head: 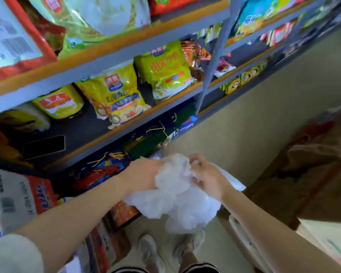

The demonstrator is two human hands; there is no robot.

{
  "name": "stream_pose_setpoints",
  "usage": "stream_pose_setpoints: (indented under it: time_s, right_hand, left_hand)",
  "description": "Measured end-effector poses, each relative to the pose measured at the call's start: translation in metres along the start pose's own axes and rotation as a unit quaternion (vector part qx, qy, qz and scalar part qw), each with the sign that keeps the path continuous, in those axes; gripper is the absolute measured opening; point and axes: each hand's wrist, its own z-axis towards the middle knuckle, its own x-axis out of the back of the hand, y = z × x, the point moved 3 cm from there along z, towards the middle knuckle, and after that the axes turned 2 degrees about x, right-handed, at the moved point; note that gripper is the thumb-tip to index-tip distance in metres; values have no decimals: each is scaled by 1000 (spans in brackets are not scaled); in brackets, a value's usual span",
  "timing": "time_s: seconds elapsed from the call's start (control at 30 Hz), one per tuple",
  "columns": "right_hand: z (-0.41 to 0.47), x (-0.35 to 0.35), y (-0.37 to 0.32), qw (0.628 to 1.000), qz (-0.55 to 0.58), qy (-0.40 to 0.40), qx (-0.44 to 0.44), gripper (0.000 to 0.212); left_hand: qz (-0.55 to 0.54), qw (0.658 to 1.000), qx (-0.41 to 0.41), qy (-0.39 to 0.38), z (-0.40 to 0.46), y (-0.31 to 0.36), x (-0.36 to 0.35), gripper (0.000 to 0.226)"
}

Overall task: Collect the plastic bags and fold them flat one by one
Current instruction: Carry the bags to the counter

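- Head view: the left hand (144,175) clenches a crumpled wad of plastic bags (175,196) in mid-air beside the shelf (114,56); the right hand (206,175) pinches its top.
- Best, I judge, to tease one bag free while the left hand anchors the rest.

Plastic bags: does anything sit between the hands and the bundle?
No. The left hand and right hand both grip the crumpled white plastic bags directly, held in the air beside the shelves.

Crinkled translucent plastic bags (177,196), glossy packets (114,95)
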Motion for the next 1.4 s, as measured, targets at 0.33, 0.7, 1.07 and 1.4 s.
stream_pose_setpoints:
  time_s: [0.33, 0.7, 1.07, 1.4]
  right_hand:
    - [-60, 118, 98, 912, -398, 52, -83, 20]
    - [-27, 254, 131, 901, -312, 187, -238, 22]
    - [51, 452, 205, 850, -206, 338, -348, 11]
    - [76, 638, 253, 779, -158, 472, -381, 17]
  left_hand:
    - [143, 977, 144, -67, 98, 59, 13, 35]
    - [27, 996, 84, 32, 240, 121, 100, 58]
    - [112, 985, -127, -38, 537, 109, 157, 54]
    - [132, 975, -153, -89, 759, 175, 231, 55]
